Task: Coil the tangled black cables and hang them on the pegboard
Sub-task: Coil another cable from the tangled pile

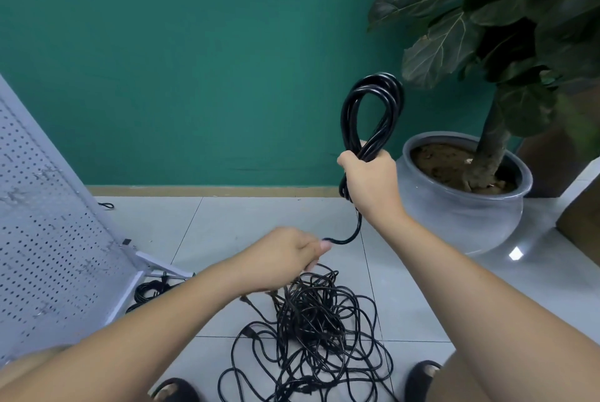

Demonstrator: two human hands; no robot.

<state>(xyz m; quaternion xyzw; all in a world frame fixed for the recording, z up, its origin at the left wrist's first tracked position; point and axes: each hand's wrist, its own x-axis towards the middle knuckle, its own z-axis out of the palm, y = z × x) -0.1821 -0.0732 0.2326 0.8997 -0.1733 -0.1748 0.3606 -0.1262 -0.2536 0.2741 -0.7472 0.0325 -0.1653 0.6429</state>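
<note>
One white pegboard [48, 223] stands at the far left with its perforated face tilted. Its white foot [162, 267] rests on the pale tiled floor [227, 223]. Just beside that foot lies a small bundle of black cable [151, 289], partly under the board's lower edge.

Right of it, the left hand [285, 255] reaches forward low over the floor. Its grip is closed, with fingers curled and thumb pressed on a single black strand [349, 234]. Below and nearer than that hand sits the tangled pile [311, 330] of thin black cables, a loose heap of crossing loops on the tiles. A few plugs show at its left edge. A black sandal [177, 390] shows at the near edge to the pile's left, and a second sandal [422, 375] to its right.

The strand curves up from the left thumb to the right hand [370, 177], which is held higher and farther, in front of the green wall [194, 60]. Its grip is closed round the waist of a coil [373, 109] of black cable. Long loops rise upright above the fist and shorter ones hang below it.

Farther right, a round grey pot [454, 223] stands on the floor, holding soil and the trunk of a large-leaved plant [487, 28]. A brown box [581, 216] shows at the right edge.
</note>
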